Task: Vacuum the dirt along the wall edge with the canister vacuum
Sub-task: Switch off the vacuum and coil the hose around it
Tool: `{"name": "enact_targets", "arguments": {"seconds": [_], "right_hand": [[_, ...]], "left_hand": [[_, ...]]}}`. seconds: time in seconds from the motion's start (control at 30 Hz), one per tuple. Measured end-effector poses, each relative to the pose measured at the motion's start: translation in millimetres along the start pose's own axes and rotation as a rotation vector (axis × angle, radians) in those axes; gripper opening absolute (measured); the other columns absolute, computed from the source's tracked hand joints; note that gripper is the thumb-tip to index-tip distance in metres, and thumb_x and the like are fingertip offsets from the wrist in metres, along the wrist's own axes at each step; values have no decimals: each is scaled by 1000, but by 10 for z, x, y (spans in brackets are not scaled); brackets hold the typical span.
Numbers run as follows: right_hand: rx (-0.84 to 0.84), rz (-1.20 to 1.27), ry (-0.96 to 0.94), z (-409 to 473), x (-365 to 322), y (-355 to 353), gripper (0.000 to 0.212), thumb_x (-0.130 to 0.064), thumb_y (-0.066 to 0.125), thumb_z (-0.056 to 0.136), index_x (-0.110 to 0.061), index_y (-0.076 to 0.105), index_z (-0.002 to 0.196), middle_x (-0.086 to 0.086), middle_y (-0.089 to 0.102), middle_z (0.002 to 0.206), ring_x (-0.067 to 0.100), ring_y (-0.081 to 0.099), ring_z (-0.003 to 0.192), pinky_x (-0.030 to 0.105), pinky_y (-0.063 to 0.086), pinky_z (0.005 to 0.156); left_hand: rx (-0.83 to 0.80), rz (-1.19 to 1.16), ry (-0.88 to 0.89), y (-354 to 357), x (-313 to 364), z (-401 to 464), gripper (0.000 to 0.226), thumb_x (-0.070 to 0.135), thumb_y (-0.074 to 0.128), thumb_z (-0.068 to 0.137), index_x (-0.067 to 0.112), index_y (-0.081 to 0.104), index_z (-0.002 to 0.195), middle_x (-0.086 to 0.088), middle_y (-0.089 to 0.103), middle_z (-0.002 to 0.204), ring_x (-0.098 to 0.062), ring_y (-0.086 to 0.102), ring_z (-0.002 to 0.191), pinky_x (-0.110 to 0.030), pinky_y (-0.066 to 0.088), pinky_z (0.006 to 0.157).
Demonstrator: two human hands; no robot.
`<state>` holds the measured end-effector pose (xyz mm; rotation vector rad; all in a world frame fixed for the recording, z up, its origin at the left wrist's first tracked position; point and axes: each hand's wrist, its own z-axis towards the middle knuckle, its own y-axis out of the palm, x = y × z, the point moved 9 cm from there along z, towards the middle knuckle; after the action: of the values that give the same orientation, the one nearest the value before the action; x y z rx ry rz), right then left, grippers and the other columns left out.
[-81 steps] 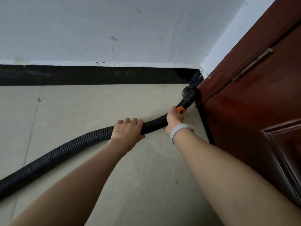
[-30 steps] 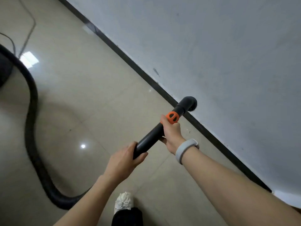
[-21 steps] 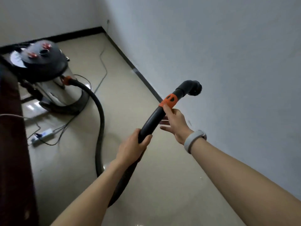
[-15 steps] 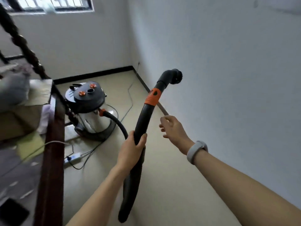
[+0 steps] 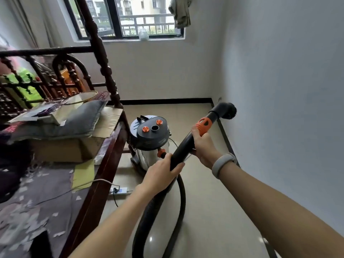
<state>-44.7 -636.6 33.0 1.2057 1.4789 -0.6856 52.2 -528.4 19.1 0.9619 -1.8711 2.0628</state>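
I hold the black vacuum hose handle [image 5: 183, 146] raised in the air with both hands. My left hand [image 5: 161, 174] grips its lower part. My right hand [image 5: 202, 146] grips it just below the orange collar [image 5: 204, 124]. The round brush nozzle [image 5: 228, 110] at the tip points toward the white wall [image 5: 283, 90] on the right, well above the floor. The canister vacuum [image 5: 150, 140], steel drum with a black lid and orange knobs, stands on the tile floor ahead. Its hose [image 5: 178, 211] loops down below my hands. A black baseboard [image 5: 225, 135] runs along the wall edge.
A dark wooden bed frame [image 5: 104, 164] with a pillow [image 5: 70, 120], a cardboard box and clutter fills the left. A white power strip [image 5: 119, 190] with cables lies on the floor beside the bed. A window [image 5: 130, 17] is in the far wall.
The view swung from the corner by the door up to the room. The nozzle left the baseboard and rose. My right hand let go briefly, then gripped the handle again.
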Motion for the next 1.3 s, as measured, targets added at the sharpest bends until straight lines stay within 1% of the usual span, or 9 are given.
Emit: {"name": "enact_targets", "arguments": {"seconds": [0.13,0.37,0.43,0.57,0.73,0.9,1.0,1.17,1.3], "right_hand": [[-30,-3,24,742,-157,89,27,-33,44,99,-6,42,101,7,55,90,17,58,79,28,53,58],[-62,-115,-40,1841,-296,468,32,-34,45,98,-2,47,107,7,59,87,15,60,79,44,54,88],[-65,-149,-44,2183,-291,555,34,-35,46,98,-2,49,107,8,61,89,16,61,81,45,53,89],[-69,-206,-52,2900,-319,832,24,-33,48,97,-12,52,86,6,62,83,20,63,81,46,54,88],[-73,-317,6,3714,-273,1142,29,-36,49,96,-7,53,95,11,65,92,28,65,92,47,52,89],[-91,-362,97,4401,-45,1381,36,-39,51,94,-5,53,104,14,64,101,30,63,97,49,51,91],[-179,-413,139,4770,177,1596,32,-40,53,93,-9,56,97,11,66,96,28,65,92,48,53,87],[-332,-561,180,5358,713,1831,17,-32,49,96,-16,53,99,2,63,82,16,61,69,30,53,61],[-391,-807,259,5855,1327,1778,24,-25,48,97,-6,53,112,11,61,93,23,57,81,42,52,80]], "left_hand": [[-14,-27,-66,-55,-94,690,32,52,47,91,21,46,102,2,61,84,-20,60,77,-33,44,66],[41,-262,-118,-104,-379,1712,23,39,52,91,23,47,107,1,68,88,-19,64,77,-39,53,72],[72,-241,-125,-124,-511,2044,25,45,50,92,23,48,105,2,65,80,-19,62,73,-37,49,67],[102,-143,-136,-198,-846,2738,30,48,45,93,22,46,109,6,60,79,-18,59,74,-34,43,65],[89,-125,-188,-247,-1250,3470,33,46,45,94,18,47,112,2,61,85,-25,63,82,-36,46,70],[105,-116,-256,-189,-1643,3987,38,52,42,91,20,47,109,5,59,81,-26,63,81,-33,40,63],[122,-123,-351,-117,-1992,4205,36,54,41,90,22,45,108,7,55,74,-29,63,81,-32,35,61],[211,-128,-587,-66,-2797,4381,38,51,44,92,23,44,119,-8,67,97,-35,61,94,-34,36,66],[281,-109,-822,33,-3415,4363,42,52,45,92,20,47,118,-13,67,102,-37,60,98,-37,39,72]]}}
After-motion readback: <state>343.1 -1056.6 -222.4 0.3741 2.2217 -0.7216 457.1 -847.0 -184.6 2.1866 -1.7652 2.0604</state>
